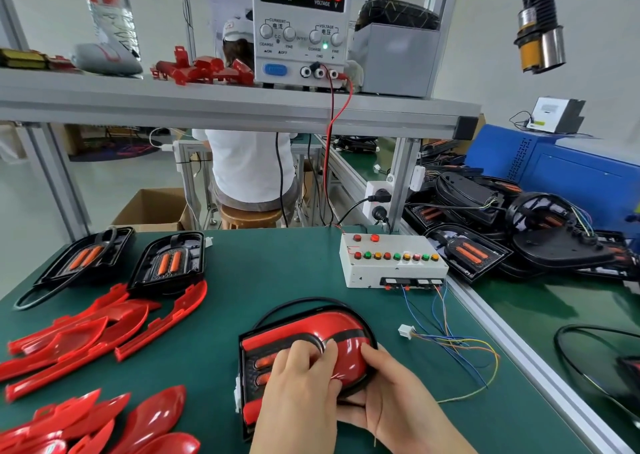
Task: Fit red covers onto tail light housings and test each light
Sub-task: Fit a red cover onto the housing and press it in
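Observation:
A tail light housing (277, 341) with red covers on it lies on the green mat in front of me. My left hand (298, 384) presses down on its red cover (341, 329) with fingers spread over the middle. My right hand (388, 391) grips the housing's right edge, fingers curled on the cover. Two bare black housings (169, 263) with orange lamps lie at the far left. Loose red covers (104, 329) lie scattered at the left. A white test box (391, 263) with coloured buttons stands at the right, its loose connector (405, 331) lying on the mat.
A power supply (301, 24) on the upper shelf reads 0.00 A and 12.00 V. A pile of black housings (519, 232) lies at the right beyond an aluminium rail (512, 346). A person in white sits behind the bench. A cardboard box (152, 208) is on the floor.

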